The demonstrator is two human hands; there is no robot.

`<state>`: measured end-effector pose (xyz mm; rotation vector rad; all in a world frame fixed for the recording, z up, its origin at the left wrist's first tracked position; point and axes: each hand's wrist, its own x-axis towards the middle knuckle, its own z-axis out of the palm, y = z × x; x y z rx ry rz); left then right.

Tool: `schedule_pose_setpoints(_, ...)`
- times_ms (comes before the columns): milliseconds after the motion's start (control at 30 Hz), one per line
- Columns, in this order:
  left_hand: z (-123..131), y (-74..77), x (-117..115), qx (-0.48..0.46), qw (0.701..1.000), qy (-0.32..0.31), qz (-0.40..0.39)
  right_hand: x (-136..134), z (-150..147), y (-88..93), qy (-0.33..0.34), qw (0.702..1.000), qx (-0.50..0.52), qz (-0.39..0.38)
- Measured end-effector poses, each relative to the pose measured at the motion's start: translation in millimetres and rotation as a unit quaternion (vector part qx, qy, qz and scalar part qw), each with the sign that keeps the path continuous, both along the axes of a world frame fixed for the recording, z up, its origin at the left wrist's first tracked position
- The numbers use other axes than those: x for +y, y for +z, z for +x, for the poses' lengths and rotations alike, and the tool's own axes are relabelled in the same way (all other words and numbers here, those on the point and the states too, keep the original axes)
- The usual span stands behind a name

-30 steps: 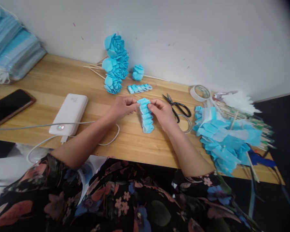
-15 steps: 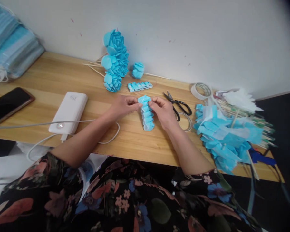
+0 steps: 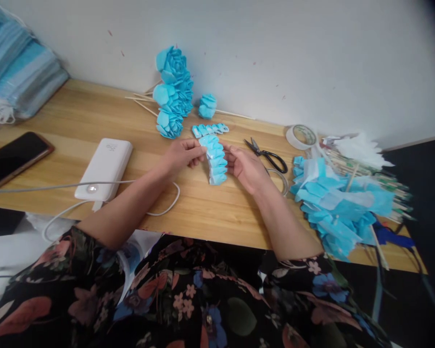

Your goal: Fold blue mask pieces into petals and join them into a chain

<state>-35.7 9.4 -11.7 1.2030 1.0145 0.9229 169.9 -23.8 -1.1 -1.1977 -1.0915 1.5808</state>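
Observation:
A strip of light-blue folded paper petals [image 3: 217,162] hangs between my hands, above the wooden table. My left hand [image 3: 183,153] pinches its upper left edge between thumb and fingers. At its right edge is my right hand [image 3: 244,166], its fingers curled against the strip; the fingertips are partly hidden behind it. Just beyond lies another pleated blue strip [image 3: 210,129]. Behind that sit a small blue paper bud [image 3: 207,106] on a stick and several full blue paper flowers [image 3: 172,94] on sticks.
Black-handled scissors [image 3: 271,157], a white tape roll [image 3: 301,137] and a thinner ring of tape [image 3: 281,181] lie right of my hands. Farther right is a pile of blue paper pieces [image 3: 340,193]. On the left are a white power bank [image 3: 105,166] with its cable and a phone [image 3: 16,157].
The strip has tilted and shifted slightly up and left, its top now bent toward my left hand. My right hand has moved from the top to lower along its right edge.

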Motion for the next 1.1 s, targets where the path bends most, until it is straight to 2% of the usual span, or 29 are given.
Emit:
schedule_pose_setpoints(133,0.6,-0.1,0.4,-0.034,0.999,0.023,-0.022,-0.3,-1.8,-1.4,0.003,1.0,0.013,-0.01)
schedule_pose_setpoints(400,-0.5,2.7,0.4,-0.091,0.994,0.03,-0.042,2.7,1.0,-4.6,-0.001,1.0,0.026,-0.012)
schedule_pose_setpoints(600,0.2,3.8,1.1,-0.112,0.991,0.045,-0.056,3.3,1.0,-6.2,-0.014,1.0,0.023,-0.009)
schedule_pose_setpoints(800,-0.6,8.3,-2.9,-0.127,0.989,0.07,-0.043,1.6,3.1,-7.8,0.001,1.0,0.029,-0.002)
schedule_pose_setpoints(900,-1.3,7.1,-1.2,-0.089,0.993,0.071,-0.009,1.4,2.8,-11.4,0.006,0.999,0.038,0.009)
schedule_pose_setpoints(1000,-3.7,8.8,4.6,0.008,0.993,0.078,0.085,2.4,2.2,-15.6,-0.003,0.999,0.036,0.024)
schedule_pose_setpoints(1100,-11.0,28.9,-5.2,0.096,0.964,0.129,0.21,4.5,3.2,-18.2,-0.028,0.998,0.042,0.027)
